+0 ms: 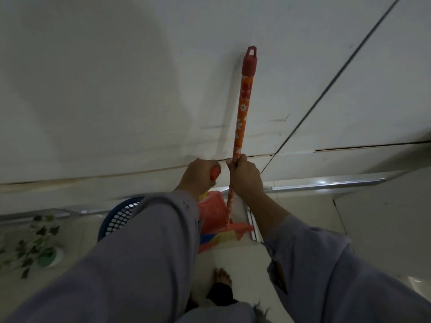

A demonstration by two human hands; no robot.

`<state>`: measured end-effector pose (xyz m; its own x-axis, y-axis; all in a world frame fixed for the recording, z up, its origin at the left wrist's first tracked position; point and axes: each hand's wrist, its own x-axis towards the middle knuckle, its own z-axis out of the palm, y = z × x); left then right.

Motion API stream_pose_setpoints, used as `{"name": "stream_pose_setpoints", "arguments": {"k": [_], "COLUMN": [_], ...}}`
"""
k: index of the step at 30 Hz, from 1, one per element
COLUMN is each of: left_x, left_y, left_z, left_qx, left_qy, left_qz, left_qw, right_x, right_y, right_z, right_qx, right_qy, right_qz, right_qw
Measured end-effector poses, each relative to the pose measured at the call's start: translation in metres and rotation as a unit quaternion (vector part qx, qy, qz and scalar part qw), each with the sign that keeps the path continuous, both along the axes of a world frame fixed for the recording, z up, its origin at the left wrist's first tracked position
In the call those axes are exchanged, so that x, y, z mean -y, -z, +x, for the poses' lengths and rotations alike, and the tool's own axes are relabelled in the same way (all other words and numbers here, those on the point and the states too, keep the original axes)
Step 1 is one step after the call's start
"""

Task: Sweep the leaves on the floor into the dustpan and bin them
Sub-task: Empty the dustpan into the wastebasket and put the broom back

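Observation:
An orange flowered broom (pixel 242 108) stands upright against the pale wall, its red cap at the top. My right hand (pixel 245 176) is closed around the broom's stick low down. The broom's red head with yellow bristles (pixel 235 231) rests on the floor. My left hand (pixel 198 176) grips the orange-red handle end of the dustpan (pixel 212 210), whose red pan hangs below my hands beside the broom head. A blue mesh bin (pixel 119 217) stands left of the dustpan, partly hidden by my left sleeve. Green leaves (pixel 35 243) lie on the floor at the far left.
The wall (pixel 116 78) fills the upper view, with a door edge running diagonally at the right. A metal floor rail (pixel 326 183) runs along the wall's base. A green and white round object (pixel 50 256) sits among the leaves. My bare foot (pixel 222 278) stands on the pale tiles.

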<state>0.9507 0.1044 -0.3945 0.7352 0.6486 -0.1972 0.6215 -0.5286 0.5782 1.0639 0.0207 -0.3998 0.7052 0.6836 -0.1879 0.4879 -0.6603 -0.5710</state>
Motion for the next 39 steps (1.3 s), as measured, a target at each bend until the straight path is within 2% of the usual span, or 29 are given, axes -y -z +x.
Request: {"name": "stream_pose_setpoints", "arguments": {"k": [7,15,21,29,39], "left_x": [-0.012,-0.018,-0.027,-0.028,-0.029], "left_y": [0.049,0.07,0.069,0.06,0.034], "left_z": [-0.006,-0.01,-0.019,-0.033,-0.055], "left_qx": [0.029,0.038,0.0,-0.061,-0.047], "left_qy": [-0.056,-0.141,-0.153,-0.164,-0.164], "left_qz": [-0.026,-0.043,-0.029,-0.018,-0.016], "left_qw": [0.998,0.988,0.988,0.984,0.985], "right_x": [-0.017,-0.033,-0.033,-0.038,-0.035], "right_y": [0.046,0.06,0.059,0.052,0.036], "right_z": [0.005,0.013,0.013,0.001,-0.026], "right_qx": [-0.037,-0.044,-0.083,-0.067,-0.074], "right_qy": [-0.003,0.003,0.004,-0.018,-0.01], "right_qz": [-0.004,-0.044,-0.075,-0.093,-0.13], "right_qw": [0.999,0.998,0.994,0.993,0.989]}}
